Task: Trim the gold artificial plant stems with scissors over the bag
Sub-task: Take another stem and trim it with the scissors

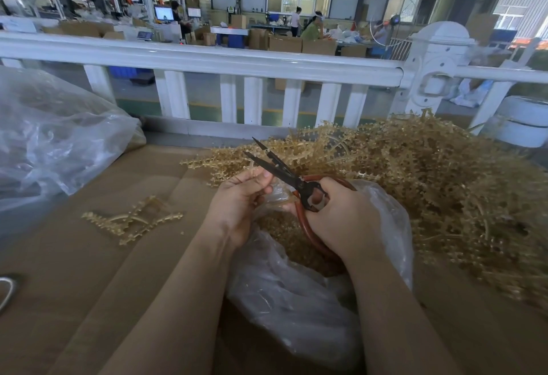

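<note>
My right hand (344, 220) grips the red-handled scissors (296, 180), whose black blades stand apart and point up and to the left. My left hand (240, 199) pinches a thin gold stem (252, 167) just left of the blades. Both hands hover over a clear plastic bag (296, 291) with gold trimmings inside. A big heap of gold artificial plant stems (430, 179) lies to the right and behind the hands.
Everything rests on a brown cardboard surface (89, 271). A few cut gold sprigs (130, 220) lie to the left. A large clear plastic bag (53, 134) sits far left. A white railing (207, 60) runs behind. A white roll (525, 122) stands at right.
</note>
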`<state>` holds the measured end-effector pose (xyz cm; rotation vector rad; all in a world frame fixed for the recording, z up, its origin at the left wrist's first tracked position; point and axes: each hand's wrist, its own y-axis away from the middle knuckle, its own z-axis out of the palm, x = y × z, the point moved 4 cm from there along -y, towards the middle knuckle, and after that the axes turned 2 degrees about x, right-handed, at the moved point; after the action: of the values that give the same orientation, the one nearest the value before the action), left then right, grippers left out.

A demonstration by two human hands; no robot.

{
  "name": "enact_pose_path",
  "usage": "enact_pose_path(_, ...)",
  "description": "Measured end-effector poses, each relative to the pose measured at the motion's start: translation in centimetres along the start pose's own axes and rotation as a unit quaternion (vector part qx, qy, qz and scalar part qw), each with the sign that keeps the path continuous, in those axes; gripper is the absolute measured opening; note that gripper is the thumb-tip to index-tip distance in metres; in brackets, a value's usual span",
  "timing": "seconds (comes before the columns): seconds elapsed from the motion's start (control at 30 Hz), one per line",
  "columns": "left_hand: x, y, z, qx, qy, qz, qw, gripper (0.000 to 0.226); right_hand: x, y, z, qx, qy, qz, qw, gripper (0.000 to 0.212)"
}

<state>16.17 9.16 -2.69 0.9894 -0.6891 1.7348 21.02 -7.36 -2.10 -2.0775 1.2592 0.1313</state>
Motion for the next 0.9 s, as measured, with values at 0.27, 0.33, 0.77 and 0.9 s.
enact_pose_path(0.27,0.12,0.02,0.15,-0.003,0.016,-0.014,1.000,0.007,-0.11,-0.05,-0.38,0.008,-0.002,-0.006,1.000,0.048)
enact_pose_path(0.33,0.07,-0.08,0.10,-0.004,0.013,-0.015,1.000,0.006,-0.08,-0.12,-0.27,0.002,-0.002,-0.005,1.000,0.049)
enact_pose_path(0.77,0.27,-0.33,0.14,-0.017,-0.049,0.068,0.996,0.029,0.18,-0.06,0.10,0.010,-0.025,-0.002,1.000,0.041)
enact_pose_path(0.9,0.05,-0.61,0.01,-0.004,-0.087,0.078,0.993,0.026,0.00,0.01,0.07,0.004,-0.028,-0.009,1.000,0.036)
